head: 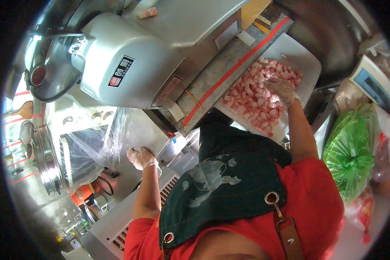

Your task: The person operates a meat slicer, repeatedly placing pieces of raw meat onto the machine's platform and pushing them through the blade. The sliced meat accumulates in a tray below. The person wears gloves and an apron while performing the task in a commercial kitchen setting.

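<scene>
Diced raw meat (253, 94), pink and white with fat, lies heaped in a white plastic tray (307, 60). In the heap's right part rests my right hand (281, 91), wearing a clear disposable glove, its fingers pointing down among the cubes. Whether it grips any of them is hidden. My left hand (142, 157), gloved the same way, is away from the tray, low over or against the metal counter (138, 130). Its fingers are loosely curled, and I cannot see whether they hold anything. Between the hands juts the steel ledge (211, 76) of a large grey machine.
The grey machine housing (133, 65) has a scrap of meat (148, 13) on top. A plastic-wrapped appliance (87, 149) stands left, beside stacked steel rings (45, 159). A vented grey box (117, 224) sits by my left arm. To the right lies a knotted green plastic bag (351, 156).
</scene>
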The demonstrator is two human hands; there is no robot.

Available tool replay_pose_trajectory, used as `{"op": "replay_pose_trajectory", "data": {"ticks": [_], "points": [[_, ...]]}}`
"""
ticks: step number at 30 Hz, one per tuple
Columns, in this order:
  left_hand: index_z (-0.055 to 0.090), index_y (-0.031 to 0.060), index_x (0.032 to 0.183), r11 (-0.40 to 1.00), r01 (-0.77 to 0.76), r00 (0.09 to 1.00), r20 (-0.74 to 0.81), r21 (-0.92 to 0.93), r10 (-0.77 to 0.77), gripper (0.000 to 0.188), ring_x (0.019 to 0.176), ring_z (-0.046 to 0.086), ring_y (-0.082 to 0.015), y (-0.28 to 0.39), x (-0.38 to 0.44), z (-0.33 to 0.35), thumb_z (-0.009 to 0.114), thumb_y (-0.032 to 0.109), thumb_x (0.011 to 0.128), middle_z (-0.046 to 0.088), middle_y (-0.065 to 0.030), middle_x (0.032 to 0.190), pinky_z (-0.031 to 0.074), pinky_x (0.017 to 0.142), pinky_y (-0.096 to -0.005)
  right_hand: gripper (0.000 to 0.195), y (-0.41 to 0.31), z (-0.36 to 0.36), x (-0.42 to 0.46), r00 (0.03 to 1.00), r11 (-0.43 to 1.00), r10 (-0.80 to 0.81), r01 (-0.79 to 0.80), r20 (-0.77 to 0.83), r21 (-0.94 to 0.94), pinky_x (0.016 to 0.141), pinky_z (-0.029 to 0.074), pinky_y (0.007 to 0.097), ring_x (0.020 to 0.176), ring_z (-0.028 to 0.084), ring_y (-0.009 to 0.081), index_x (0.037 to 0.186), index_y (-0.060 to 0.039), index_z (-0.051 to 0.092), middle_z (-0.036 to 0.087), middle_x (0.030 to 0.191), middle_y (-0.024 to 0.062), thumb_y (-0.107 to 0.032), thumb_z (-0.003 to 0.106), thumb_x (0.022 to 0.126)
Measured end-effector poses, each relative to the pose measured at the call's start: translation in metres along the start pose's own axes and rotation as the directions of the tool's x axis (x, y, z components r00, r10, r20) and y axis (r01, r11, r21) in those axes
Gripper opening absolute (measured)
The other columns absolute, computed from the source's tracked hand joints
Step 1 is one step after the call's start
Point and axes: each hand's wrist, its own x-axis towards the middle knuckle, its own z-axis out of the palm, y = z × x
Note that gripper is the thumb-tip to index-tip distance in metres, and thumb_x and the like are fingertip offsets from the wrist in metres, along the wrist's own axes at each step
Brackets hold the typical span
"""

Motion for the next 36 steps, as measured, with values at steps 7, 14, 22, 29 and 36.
{"op": "replay_pose_trajectory", "data": {"ticks": [7, 14, 22, 29, 36], "points": [[0.057, 0.0007, 0.121, 0.998, -0.063, 0.998, -0.017, 0.027, 0.064, 0.036, 0.121, 0.054, -0.0367, 0.011, -0.005, -0.012, 0.046, 0.023, 0.095, 0.057, -0.0206, 0.127, 0.043, 0.103, -0.0457, 0.038, 0.034, 0.018, 0.029, 0.996, 0.983, -0.089, 0.088, -0.006, 0.16, 0.083, 0.044, 0.0287, 0.093, 0.058, 0.0139, 0.108, -0.0019, 0.069, 0.067, 0.104, 0.004, -0.032, 0.07, 0.085], [0.057, 0.0025, 0.119, 0.997, -0.019, 0.998, -0.057, -0.072, 0.015, 0.032, 0.117, 0.055, -0.0367, -0.03, 0.013, 0.031, 0.05, 0.02, 0.093, 0.059, -0.0197, 0.122, 0.046, 0.098, -0.0473, 0.032, 0.012, 0.002, 0.056, 0.951, 0.968, -0.25, 0.243, -0.18, -0.062, 0.079, 0.049, 0.0303, 0.093, 0.061, 0.0145, 0.105, -0.0019, 0.068, 0.067, 0.1, 0.0037, -0.028, 0.07, 0.086], [0.06, 0.0012, 0.113, 0.994, 0.028, 0.999, -0.027, -0.107, -0.031, 0.031, 0.123, 0.052, -0.0355, -0.028, 0.013, 0.028, 0.05, 0.021, 0.092, 0.057, -0.0186, 0.128, 0.041, 0.105, -0.0448, 0.021, -0.211, 0.09, -0.002, 0.673, 0.662, -0.647, 0.729, -0.358, 0.174, 0.095, 0.046, 0.029, 0.105, 0.06, 0.0143, 0.112, -0.0049, 0.068, 0.066, 0.11, 0.0029, -0.015, 0.065, 0.094], [0.058, 0.0007, 0.116, 0.967, 0.018, 1.0, -0.013, -0.254, -0.022, 0.032, 0.128, 0.047, -0.0349, -0.014, 0.009, 0.024, 0.054, 0.018, 0.09, 0.053, -0.0195, 0.133, 0.037, 0.108, -0.0446, 0.054, -0.264, 0.155, 0.128, -0.058, -0.14, -0.987, 0.773, 0.151, -0.619, 0.11, 0.038, 0.0439, 0.129, 0.047, 0.0349, 0.131, -0.0136, 0.056, 0.051, 0.136, 0.0165, -0.026, 0.073, 0.081], [0.06, -0.0007, 0.115, 0.978, 0.003, 0.999, -0.037, -0.207, -0.011, 0.032, 0.13, 0.046, -0.0349, -0.02, 0.006, 0.024, 0.053, 0.019, 0.091, 0.053, -0.0205, 0.135, 0.037, 0.11, -0.0445, 0.044, -0.33, 0.206, 0.167, 0.377, 0.041, -0.889, 0.632, 0.26, -0.774, 0.1, 0.043, 0.0438, 0.119, 0.052, 0.0348, 0.113, -0.0072, 0.067, 0.064, 0.116, 0.0155, -0.038, 0.071, 0.082]]}}
